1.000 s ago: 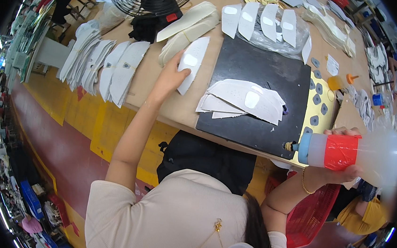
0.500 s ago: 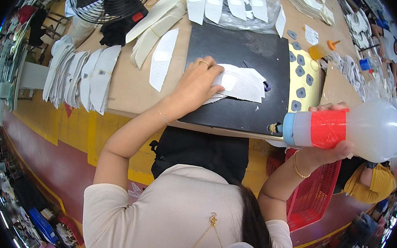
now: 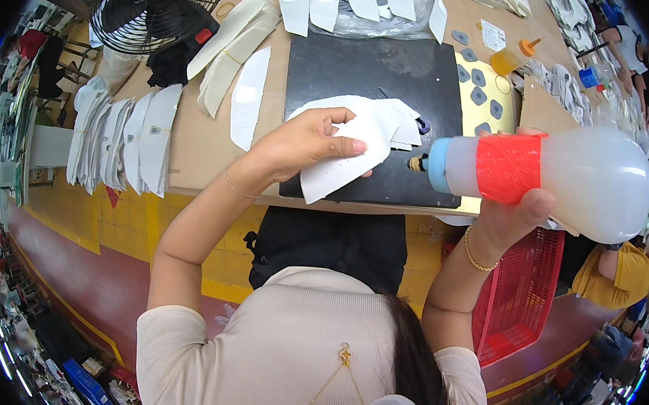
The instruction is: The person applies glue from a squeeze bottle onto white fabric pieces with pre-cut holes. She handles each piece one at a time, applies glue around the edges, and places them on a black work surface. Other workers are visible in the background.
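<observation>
Between its thumb and fingers, my left hand (image 3: 316,141) pinches a white perforated fabric piece (image 3: 342,178), raised and tilted over the black board (image 3: 428,73). More white pieces (image 3: 404,124) lie behind it on the board, partly covered. My right hand (image 3: 516,204) is wrapped round a large translucent squeeze bottle (image 3: 586,173) with a red tape band and a light blue collar. The bottle lies sideways in the air, its narrow nozzle pointing left toward the pieces. A small dark purple item (image 3: 423,125) shows at the pieces' right edge.
Grey patches sit on a yellow sheet (image 3: 476,100) right of the board. Bundled white pieces (image 3: 156,141) and a black fan (image 3: 157,3) stand at left. A small amber bottle (image 3: 511,58) is at the back right. Below the table's right side is a red basket (image 3: 515,319).
My left hand has lifted and tilted a white piece off the stack. My right hand has brought the bottle left and slightly up, its nozzle nearer the pieces.
</observation>
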{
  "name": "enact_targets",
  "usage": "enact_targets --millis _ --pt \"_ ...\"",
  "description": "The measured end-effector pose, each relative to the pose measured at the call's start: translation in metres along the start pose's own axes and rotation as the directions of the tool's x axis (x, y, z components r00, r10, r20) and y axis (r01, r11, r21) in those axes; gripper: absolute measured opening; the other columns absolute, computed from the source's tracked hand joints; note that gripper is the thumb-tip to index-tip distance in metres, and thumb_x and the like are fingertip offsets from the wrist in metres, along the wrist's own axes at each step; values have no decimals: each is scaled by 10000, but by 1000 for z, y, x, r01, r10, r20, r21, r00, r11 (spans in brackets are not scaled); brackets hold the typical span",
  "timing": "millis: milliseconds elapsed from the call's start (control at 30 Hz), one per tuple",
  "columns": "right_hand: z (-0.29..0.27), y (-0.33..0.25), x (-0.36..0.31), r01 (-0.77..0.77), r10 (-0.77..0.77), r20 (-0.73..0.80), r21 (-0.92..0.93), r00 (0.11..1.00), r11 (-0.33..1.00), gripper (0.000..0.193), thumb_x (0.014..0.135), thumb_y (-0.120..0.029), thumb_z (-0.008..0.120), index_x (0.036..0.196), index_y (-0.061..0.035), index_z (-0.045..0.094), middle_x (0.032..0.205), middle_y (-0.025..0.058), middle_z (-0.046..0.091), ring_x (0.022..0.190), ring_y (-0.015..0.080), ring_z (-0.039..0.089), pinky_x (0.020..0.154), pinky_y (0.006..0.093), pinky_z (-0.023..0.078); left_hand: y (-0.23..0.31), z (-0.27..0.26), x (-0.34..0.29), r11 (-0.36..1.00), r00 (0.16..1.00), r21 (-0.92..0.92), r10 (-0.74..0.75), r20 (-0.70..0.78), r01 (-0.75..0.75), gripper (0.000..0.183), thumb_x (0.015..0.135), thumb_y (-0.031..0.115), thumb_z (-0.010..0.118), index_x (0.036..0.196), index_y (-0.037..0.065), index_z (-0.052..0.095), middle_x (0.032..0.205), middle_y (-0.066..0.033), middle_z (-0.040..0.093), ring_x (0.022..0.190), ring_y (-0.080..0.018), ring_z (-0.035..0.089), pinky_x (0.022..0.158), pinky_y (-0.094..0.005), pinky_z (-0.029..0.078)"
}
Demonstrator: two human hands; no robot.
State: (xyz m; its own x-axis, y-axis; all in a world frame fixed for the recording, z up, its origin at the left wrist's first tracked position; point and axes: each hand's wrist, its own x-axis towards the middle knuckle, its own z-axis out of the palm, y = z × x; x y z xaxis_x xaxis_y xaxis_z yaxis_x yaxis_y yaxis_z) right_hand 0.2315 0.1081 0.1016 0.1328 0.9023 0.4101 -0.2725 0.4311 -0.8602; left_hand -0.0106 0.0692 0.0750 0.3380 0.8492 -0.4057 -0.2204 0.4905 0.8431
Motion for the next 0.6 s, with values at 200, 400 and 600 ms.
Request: enact_targets --millis 200,400,600 --pt "8 4 -1 141 -135 43 -215 990 966 925 650 -675 675 1189 21 393 1043 165 528 849 278 639 738 477 587 -7 11 -8 994 999 -110 19 -29 -22 451 836 103 670 1198 -83 477 997 -120 655 837 -131 652 761 -230 513" --pt "7 3 -5 165 -155 55 -313 986 935 924 655 -652 691 1206 19 375 1046 185 534 844 290 635 730 496 586 10 32 -28 997 999 -66 27 24 -25 414 852 121 647 1206 -54 522 989 -72 653 825 -92 619 735 -227 493" --pt "9 0 -7 249 -209 141 -387 968 888 862 686 -613 694 1186 29 409 1035 180 561 845 284 632 742 473 575 12 38 -33 999 998 -18 39 48 -38 351 860 107 622 1171 -43 557 958 -58 651 802 -81 606 711 -220 482"
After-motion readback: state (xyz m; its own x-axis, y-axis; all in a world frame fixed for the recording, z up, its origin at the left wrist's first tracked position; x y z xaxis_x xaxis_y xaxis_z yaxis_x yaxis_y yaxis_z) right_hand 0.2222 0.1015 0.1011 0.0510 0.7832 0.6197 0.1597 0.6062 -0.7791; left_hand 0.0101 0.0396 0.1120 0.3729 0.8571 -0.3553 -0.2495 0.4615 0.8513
